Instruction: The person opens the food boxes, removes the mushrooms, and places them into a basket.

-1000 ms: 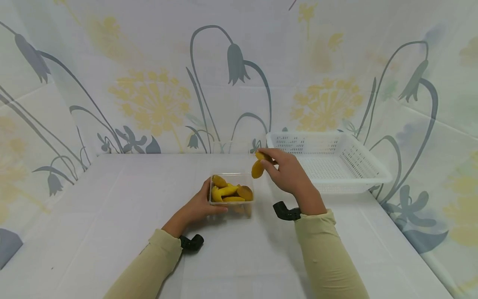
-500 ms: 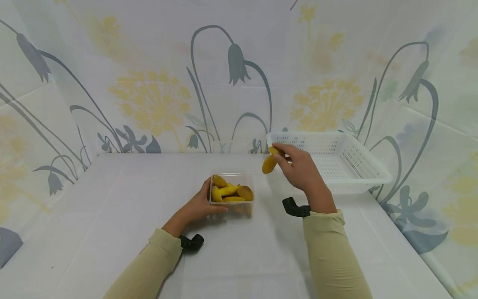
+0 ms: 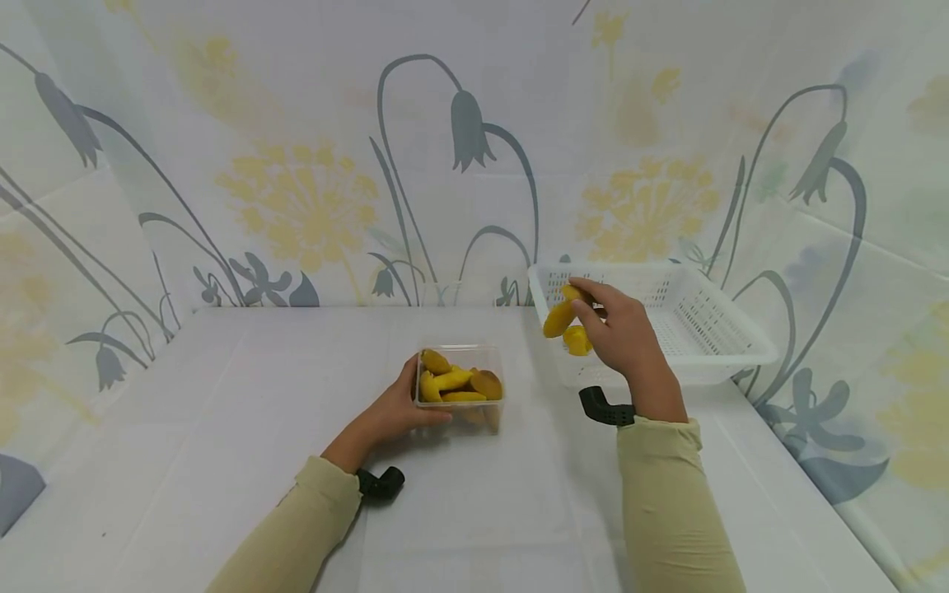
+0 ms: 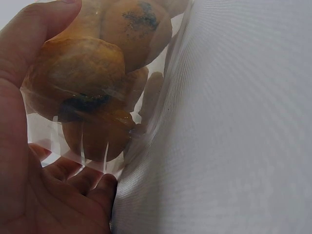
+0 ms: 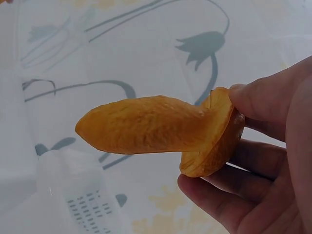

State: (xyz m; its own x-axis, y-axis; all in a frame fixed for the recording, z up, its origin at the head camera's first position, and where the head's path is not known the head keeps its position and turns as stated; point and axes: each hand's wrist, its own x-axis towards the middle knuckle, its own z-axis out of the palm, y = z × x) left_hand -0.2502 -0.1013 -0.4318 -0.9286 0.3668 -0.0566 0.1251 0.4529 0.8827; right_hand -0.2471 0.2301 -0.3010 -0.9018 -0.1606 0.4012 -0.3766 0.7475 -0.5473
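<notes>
My right hand [image 3: 617, 331] pinches a yellow mushroom [image 3: 559, 318] by its cap, over the left side of the white basket. In the right wrist view that mushroom [image 5: 141, 124] has its thick stem pointing left, with the thumb and fingers on the cap. Another yellow piece [image 3: 577, 340] shows just below it at the basket's left side, partly covered by my hand. My left hand [image 3: 396, 409] grips the left side of a clear plastic box [image 3: 482, 356] holding several yellow mushrooms [image 3: 451, 379]. Close up, brownish mushroom caps [image 4: 78, 73] press against the clear wall.
The white perforated basket [image 3: 712, 360] stands at the back right, close to the flowered cloth backdrop [image 3: 460, 206]. White cloth covers the table [image 3: 245, 395] around both hands. Black cameras are strapped to both wrists.
My right hand has carried the mushroom rightward, from near the box to over the basket's left side. The yellow piece there has come into view. My left hand and the box have stayed put.
</notes>
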